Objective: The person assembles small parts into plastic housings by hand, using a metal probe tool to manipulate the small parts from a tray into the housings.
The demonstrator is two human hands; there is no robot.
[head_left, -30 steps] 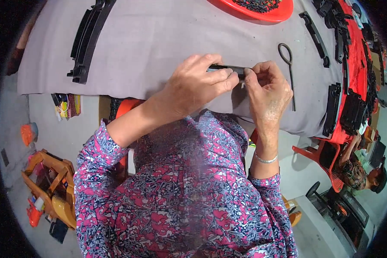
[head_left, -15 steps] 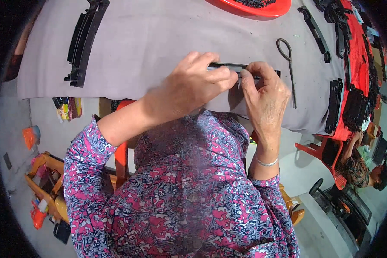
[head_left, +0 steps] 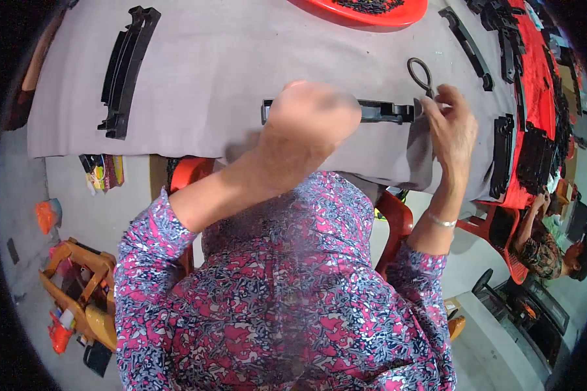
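Top-down view: a person's two bare hands are working over a desk (head_left: 202, 85) covered in grey cloth. A long black strip (head_left: 379, 112) is running L to R, nr the desk's near edge, approx. mid-width. The L hand (head_left: 313, 116) is crossing its middle w/ fingers curled; both strip ends are showing, one on each side of the fist. Motion blur is hiding the fingertips, so can't tell if they're pinching the strip. The R hand (head_left: 455, 124) is hovering just beyond the strip's R end, not touching it. Its thumb & forefinger are sitting at a looped metal rod (head_left: 428, 89), bent toward each other; can't tell if they're pinching it. A red bowl (head_left: 372, 20) w/ small dark pieces is standing at the desk's far edge. Another black part (head_left: 125, 75) is lying toward the desk's L edge; more black parts (head_left: 502, 156) are lying along the R edge.
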